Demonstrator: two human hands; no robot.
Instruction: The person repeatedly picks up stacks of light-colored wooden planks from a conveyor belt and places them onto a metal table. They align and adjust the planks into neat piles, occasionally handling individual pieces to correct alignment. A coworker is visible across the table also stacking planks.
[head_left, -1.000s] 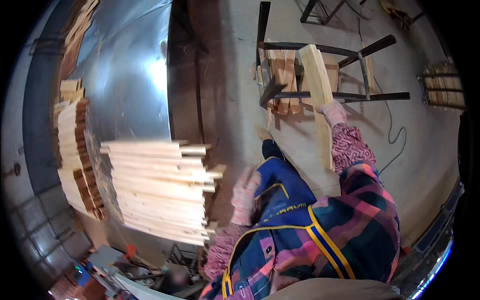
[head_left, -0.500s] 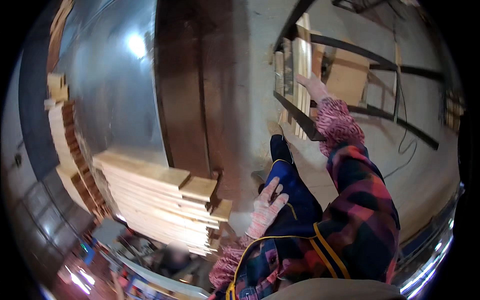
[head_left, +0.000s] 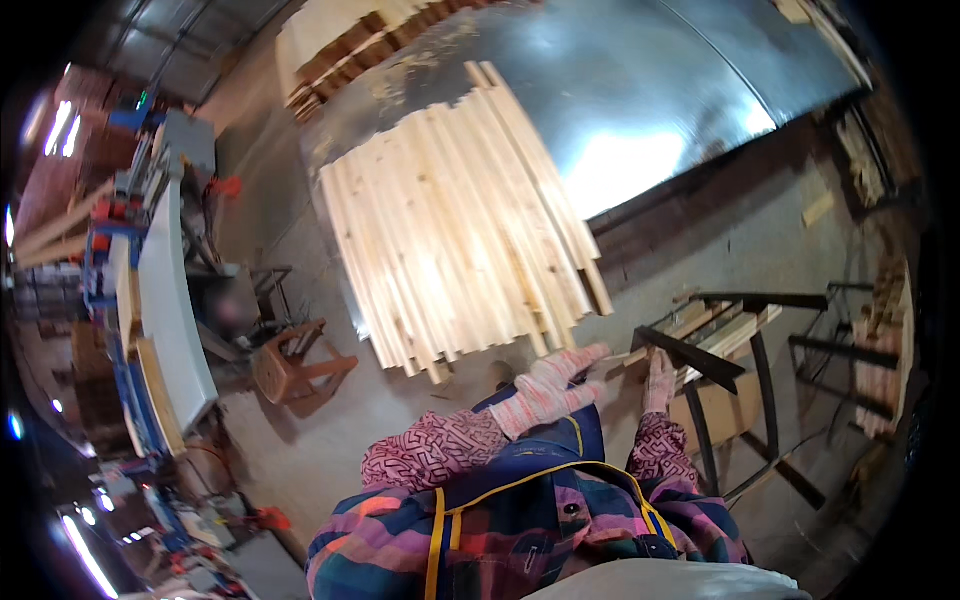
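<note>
The left grip [head_left: 545, 392], in a pale striped glove, has its fingers stretched out and spread, just beside the near ends of the wooden slats [head_left: 440, 220] laid side by side on the metal-topped desk [head_left: 645, 100]. The right grip [head_left: 658, 382] reaches into the dark frame [head_left: 703, 363], at the near ends of the slats in the frame [head_left: 728, 338], which extend beyond its fingertips; whether it pinches one, I cannot tell. A brown stool [head_left: 272, 374] stands left of the desk's near end.

No legible lettering or numbers
</note>
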